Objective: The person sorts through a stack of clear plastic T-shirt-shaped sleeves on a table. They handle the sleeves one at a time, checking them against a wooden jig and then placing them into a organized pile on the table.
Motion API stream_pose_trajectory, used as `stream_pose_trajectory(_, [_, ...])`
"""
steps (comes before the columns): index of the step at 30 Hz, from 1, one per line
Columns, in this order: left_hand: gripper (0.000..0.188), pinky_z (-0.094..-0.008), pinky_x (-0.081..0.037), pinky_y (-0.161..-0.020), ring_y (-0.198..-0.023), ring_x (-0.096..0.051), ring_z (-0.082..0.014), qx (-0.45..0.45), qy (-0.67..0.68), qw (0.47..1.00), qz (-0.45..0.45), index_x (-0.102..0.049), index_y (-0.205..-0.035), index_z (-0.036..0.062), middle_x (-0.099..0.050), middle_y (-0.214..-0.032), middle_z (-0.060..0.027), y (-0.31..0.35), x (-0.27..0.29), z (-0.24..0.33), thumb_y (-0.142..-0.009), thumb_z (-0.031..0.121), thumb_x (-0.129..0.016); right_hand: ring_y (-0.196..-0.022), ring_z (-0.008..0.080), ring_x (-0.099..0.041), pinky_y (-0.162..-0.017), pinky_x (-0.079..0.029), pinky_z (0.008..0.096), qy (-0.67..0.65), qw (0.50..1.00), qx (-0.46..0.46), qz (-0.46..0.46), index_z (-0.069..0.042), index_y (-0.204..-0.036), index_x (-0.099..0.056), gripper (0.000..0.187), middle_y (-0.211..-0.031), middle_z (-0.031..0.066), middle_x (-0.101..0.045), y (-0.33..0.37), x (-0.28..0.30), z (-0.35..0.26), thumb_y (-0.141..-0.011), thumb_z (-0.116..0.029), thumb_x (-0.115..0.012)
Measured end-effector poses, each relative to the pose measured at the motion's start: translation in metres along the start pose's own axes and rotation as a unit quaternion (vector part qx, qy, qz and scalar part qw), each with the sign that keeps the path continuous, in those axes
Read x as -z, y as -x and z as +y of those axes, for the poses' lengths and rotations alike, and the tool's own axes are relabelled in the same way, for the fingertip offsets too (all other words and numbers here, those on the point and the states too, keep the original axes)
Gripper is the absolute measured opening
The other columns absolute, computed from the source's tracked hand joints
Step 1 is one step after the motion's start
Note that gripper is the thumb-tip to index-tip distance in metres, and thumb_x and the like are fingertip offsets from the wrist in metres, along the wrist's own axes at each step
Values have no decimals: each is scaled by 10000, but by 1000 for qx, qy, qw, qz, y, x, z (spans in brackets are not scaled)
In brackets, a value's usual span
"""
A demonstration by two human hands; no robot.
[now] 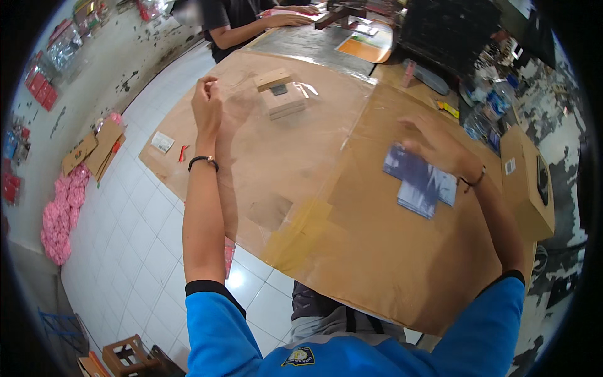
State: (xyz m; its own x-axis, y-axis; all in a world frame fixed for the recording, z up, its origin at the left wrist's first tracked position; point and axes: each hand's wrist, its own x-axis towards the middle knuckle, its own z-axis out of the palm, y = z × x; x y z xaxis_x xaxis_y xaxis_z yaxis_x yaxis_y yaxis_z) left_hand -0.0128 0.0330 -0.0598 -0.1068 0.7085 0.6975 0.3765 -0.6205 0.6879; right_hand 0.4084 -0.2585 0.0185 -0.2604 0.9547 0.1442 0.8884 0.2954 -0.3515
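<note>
My left hand (pixel 206 103) is raised over the left part of the table, its fingers curled closed. Whatever they may hold is too small or hidden to make out. To the right of it sits a pale wooden block (pixel 286 107) with a dark patch on top, and a flat wooden piece (pixel 271 79) lies against its far side. My right hand (pixel 436 146), smeared by motion, hovers with thumb and fingers apart over a small pile of blue-purple flat packets (pixel 418 195). The uppermost packet is blurred and partly covered by that hand.
Brown sheeting covers the table (pixel 377 251), with yellowish tape (pixel 298 235) at its near edge. A cardboard box (pixel 526 182) stands at the right, a plastic bottle (pixel 493 107) behind it. Across the table another person's hand (pixel 289 20) rests. Pink bundles (pixel 65 207) lie on the floor.
</note>
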Motion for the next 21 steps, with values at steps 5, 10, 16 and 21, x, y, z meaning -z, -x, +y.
stream_pose_trajectory(5, [200, -279, -442, -612, -652, -520, -107, -9, 36, 999, 16, -668, -1057, 47, -577, -718, 0, 10, -8, 55, -1011, 240, -641, -1376, 346, -466, -1166, -359, 435, -42, 999, -15, 27, -47, -1394, -563, 776, -1434, 199, -521, 107, -5, 27, -816, -491, -828])
stream_pose_trajectory(10, [353, -292, -475, -721, -807, -558, -122, -68, 131, 955, -256, -629, -1206, 47, -607, -880, -20, 58, -59, 144, -939, 250, -738, -1282, 336, -531, -1117, -398, 445, -78, 995, -58, 29, -90, -1371, -591, 789, -1352, 150, -591, 111, -11, 16, -752, -485, -880])
stream_pose_trajectory(16, [1091, -491, -318, -1160, -1391, -397, -392, -250, 36, 752, -609, -451, -1524, 87, -458, -1455, -214, 127, -143, 231, -663, 585, -899, -1252, 340, -542, -1076, -428, 445, -60, 993, -61, 75, -92, -1376, -583, 730, -1324, 143, -611, 120, -11, 29, -806, -467, -843])
stream_pose_trajectory(21, [981, -464, -359, -1119, -1321, -459, -370, -244, -3, 733, -635, -517, -1494, 97, -509, -1386, -196, 127, -169, 245, -705, 546, -888, -1267, 340, -530, -1085, -417, 445, -71, 982, -108, 140, -68, -1388, -562, 717, -1324, 163, -608, 126, -12, 44, -842, -455, -819])
